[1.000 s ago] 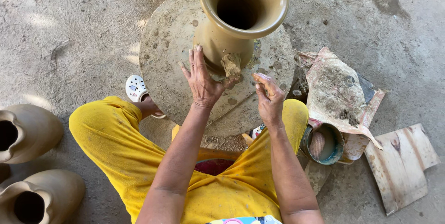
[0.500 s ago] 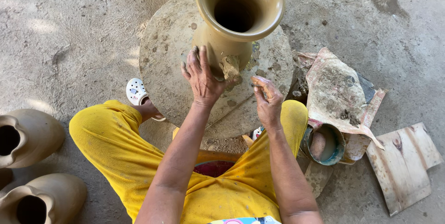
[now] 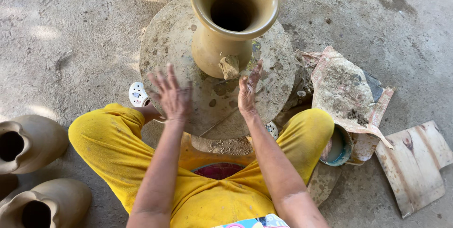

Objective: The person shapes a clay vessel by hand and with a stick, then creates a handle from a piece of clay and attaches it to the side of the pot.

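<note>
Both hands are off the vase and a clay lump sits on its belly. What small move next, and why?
Probably bring the right hand back to the clay lump and press it flat: it juts rough from the vase wall, fingertips already close, while the left hand hovers open.

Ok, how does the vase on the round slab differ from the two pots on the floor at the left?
The vase stands upright on the round slab, while the two pots lie tilted on the bare floor. The vase is tall with a wide flared rim and a narrow neck; the pots look squatter and rounder. The vase has a rough clay lump stuck on its side; the pots show none. All three are the same tan unfired clay.
</note>
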